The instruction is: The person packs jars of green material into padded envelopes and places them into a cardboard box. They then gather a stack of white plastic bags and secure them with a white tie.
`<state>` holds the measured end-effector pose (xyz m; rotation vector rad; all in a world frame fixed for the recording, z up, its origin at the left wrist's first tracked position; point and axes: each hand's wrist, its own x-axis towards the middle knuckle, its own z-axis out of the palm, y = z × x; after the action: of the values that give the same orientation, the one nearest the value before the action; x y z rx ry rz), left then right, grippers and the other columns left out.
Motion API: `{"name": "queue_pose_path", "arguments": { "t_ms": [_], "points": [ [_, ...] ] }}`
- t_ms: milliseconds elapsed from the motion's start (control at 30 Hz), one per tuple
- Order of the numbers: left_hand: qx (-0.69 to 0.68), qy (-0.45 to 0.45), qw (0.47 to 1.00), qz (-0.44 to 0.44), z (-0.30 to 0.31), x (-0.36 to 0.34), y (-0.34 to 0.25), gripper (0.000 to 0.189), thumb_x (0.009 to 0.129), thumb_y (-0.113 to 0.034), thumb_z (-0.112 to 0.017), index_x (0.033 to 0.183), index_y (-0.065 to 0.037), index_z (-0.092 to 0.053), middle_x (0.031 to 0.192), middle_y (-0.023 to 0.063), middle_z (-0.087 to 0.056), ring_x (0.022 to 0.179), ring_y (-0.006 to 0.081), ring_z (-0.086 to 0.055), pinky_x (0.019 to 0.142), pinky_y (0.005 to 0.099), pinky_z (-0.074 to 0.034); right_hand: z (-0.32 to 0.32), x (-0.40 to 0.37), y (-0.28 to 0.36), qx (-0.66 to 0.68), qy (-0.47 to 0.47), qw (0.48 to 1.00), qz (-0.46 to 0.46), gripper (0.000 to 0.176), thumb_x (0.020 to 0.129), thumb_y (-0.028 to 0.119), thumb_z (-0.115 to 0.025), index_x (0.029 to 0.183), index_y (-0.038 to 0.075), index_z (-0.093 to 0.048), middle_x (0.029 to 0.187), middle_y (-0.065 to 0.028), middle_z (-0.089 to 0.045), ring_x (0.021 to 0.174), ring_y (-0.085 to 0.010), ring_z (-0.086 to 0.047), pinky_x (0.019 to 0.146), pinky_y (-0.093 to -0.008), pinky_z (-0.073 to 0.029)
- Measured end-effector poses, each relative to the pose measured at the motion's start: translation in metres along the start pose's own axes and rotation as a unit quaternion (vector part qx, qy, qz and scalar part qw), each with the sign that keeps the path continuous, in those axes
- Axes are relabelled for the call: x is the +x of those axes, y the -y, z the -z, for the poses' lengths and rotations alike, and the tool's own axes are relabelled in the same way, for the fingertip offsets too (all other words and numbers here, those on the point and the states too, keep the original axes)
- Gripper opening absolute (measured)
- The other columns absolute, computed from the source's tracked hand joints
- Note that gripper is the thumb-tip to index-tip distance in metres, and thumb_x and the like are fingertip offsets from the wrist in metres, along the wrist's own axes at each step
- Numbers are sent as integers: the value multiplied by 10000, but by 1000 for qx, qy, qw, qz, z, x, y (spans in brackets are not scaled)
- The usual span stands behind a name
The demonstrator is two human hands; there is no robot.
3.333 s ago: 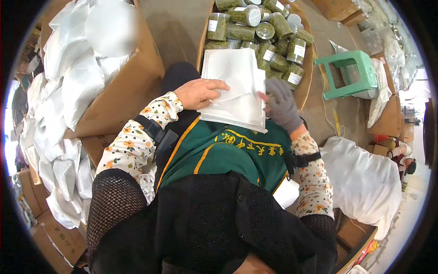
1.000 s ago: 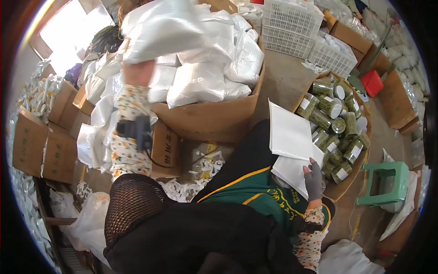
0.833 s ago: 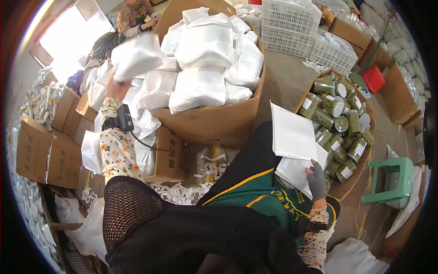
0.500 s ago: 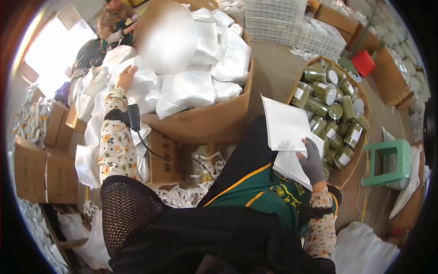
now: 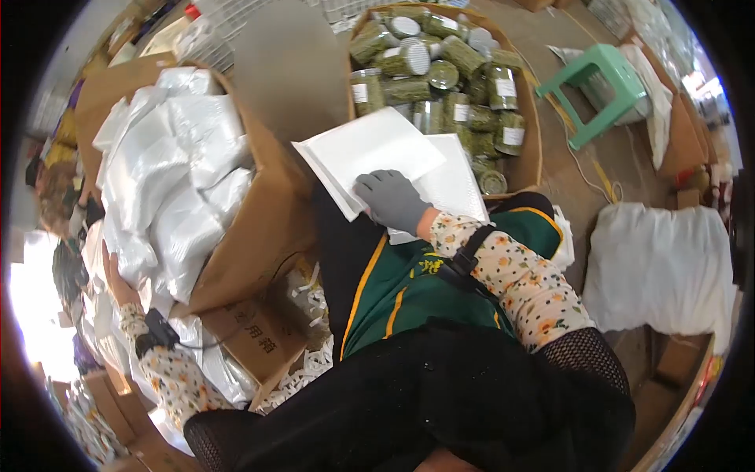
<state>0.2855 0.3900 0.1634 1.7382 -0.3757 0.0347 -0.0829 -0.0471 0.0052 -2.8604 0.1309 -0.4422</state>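
Note:
My right hand [image 5: 393, 198], in a grey glove, rests over my lap with its bent fingers closed on the edge of a white bubble bag [image 5: 385, 145]. A second white bubble bag [image 5: 456, 169] lies partly under it, across my thigh. At the far left, my bare left hand [image 5: 118, 277] reaches along the side of a pile of white plastic-wrapped packets [image 5: 185, 141] in a large cardboard box [image 5: 263, 197]. Its fingers look stretched out against the packets; the view there is small and partly covered.
A cardboard box [image 5: 533, 149] full of lidded jars [image 5: 409, 59] with green contents stands ahead. A green stool [image 5: 605, 90] and a white sack [image 5: 657, 267] are at the right. Paper strips [image 5: 311, 366] lie by a smaller carton [image 5: 255, 334]. Another person [image 5: 59, 200] is at the far left.
My view has swung right, so the packet box now sits further left. My right hand has moved inward over the upper bubble bag, which has turned and lies flatter. My left hand remains by the packets.

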Motion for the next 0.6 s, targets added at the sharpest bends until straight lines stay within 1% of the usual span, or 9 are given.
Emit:
{"name": "queue_pose_path", "arguments": {
  "t_ms": [33,100,167,200,267,367,433,467,600],
  "points": [
    [23,46,999,2,0,12,14,479,878,-223,-501,1337,-95,-452,1382,122,-401,1257,247,-389,1042,352,-302,2,-1,-7,0,-5,1000,2,332,689,220,-674,985,105,-574,1037,-57,-561,995,-272,-527,846,-406,-409],
    [323,37,936,-132,58,59,61,456,899,-260,-497,1308,-60,-467,1362,142,-419,1249,268,-398,1036,366,-309,8,-1,-22,1,-12,1000,14,250,687,138,-637,930,121,-584,1012,-42,-579,988,-265,-534,861,-406,-409],
    [485,-108,843,-207,43,58,45,458,912,-269,-503,1286,-7,-471,1316,159,-465,1221,282,-427,1021,362,-321,31,-9,-40,62,-61,996,28,243,683,81,-602,920,132,-586,1045,-41,-584,1029,-261,-522,903,-417,-394],
    [497,-242,806,-212,3,26,-5,466,914,-260,-512,1279,28,-468,1280,166,-502,1197,285,-452,1009,351,-329,43,-16,-48,92,-88,991,32,249,682,52,-585,915,137,-587,1061,-41,-586,1050,-259,-516,924,-422,-387],
    [403,-220,813,-359,-54,-17,-71,396,906,-181,-529,1233,39,-500,1287,171,-492,1199,287,-452,1025,356,-322,65,-41,-65,222,-95,970,15,360,635,-40,-519,952,119,-584,1170,-73,-554,1164,-302,-446,1028,-442,-312],
    [427,-123,801,-401,-142,-77,-108,370,891,-80,-521,1244,27,-493,1316,164,-468,1205,272,-449,1033,367,-323,86,-79,-86,207,-56,977,18,494,614,-59,-526,1068,132,-569,1285,-108,-468,1228,-329,-382,1042,-431,-310],
    [294,52,876,-380,-218,-121,-110,344,815,-42,-566,1156,-2,-542,1277,166,-495,1211,316,-439,1032,402,-317,98,-96,-94,157,-17,987,-16,555,613,-47,-555,1135,138,-531,1304,-106,-447,1233,-332,-378,1043,-423,-316],
    [254,158,852,-430,-251,-134,-114,332,768,6,-563,1099,-18,-575,1235,173,-524,1193,325,-462,1016,403,-332,103,-103,-99,132,0,991,-30,589,612,-41,-570,1169,141,-512,1314,-105,-436,1236,-333,-376,1043,-420,-319],
    [154,396,823,-378,-380,-167,-95,289,709,-69,-667,991,-45,-610,1138,120,-581,1123,320,-512,960,417,-387,93,-135,-156,47,41,966,-251,572,724,82,-637,1257,107,-429,1286,-138,-455,1208,-353,-408,1005,-412,-358]
  ]
}}
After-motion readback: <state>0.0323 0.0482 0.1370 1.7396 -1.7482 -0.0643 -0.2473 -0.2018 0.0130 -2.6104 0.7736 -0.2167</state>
